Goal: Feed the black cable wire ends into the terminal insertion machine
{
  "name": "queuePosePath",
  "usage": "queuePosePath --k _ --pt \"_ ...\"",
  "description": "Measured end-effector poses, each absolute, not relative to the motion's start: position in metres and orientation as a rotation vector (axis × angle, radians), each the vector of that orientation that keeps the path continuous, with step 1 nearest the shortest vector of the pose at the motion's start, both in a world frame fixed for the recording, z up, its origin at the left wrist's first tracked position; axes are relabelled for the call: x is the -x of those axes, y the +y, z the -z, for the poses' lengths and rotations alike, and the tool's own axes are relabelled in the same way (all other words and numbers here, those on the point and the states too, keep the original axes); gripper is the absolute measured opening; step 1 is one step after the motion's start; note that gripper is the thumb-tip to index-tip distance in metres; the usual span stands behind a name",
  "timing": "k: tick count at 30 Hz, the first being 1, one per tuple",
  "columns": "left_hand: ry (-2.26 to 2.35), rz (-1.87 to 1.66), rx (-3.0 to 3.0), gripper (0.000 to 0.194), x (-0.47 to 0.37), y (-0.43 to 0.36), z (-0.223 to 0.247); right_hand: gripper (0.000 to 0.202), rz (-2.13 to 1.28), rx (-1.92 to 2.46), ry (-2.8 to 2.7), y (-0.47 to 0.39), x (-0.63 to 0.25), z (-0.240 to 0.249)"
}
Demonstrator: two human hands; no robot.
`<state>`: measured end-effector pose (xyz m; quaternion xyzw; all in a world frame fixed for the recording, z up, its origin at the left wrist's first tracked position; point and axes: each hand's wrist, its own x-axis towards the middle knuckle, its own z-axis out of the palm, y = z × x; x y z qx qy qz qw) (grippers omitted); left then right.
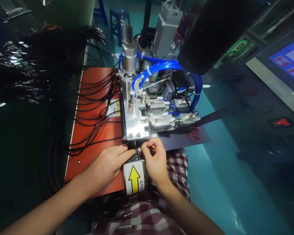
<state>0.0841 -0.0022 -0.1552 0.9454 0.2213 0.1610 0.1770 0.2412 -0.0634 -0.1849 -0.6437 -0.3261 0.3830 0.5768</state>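
At the near end of the machine's feed track (134, 158), both hands meet over a small metallic piece (138, 149). My left hand (110, 161) comes in from the left, its fingers drawn together and their tips beside that piece; what they grip is hidden. My right hand (156, 160) pinches with thumb and forefinger at the piece's right side, and whatever lies between the tips is too small to name. Just below the fingertips is a white label (134, 178) with a yellow arrow. The metal machine (134, 125) stands directly beyond the hands.
Black cables (95, 125) run across an orange board (88, 156) into the machine's left side. More cables with shiny ends (19, 62) are heaped at far left. Blue air hoses (166, 65) arch over the machine. Red-handled scissors (194, 133) lie right; a control screen (290, 62) stands far right.
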Motion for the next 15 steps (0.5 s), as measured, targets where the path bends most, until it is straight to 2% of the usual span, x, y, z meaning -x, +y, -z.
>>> queuePosePath --k 6,15 --pt "0.645 -0.49 -2.676 0.032 -0.085 -0.003 0.153 0.015 -1.003 1.508 -0.68 -0.064 -0.244 0.186" --pt "0.642 -0.465 -2.655 0.032 -0.084 -0.001 0.157 0.026 -1.401 1.366 -0.314 -0.064 -0.256 0.186"
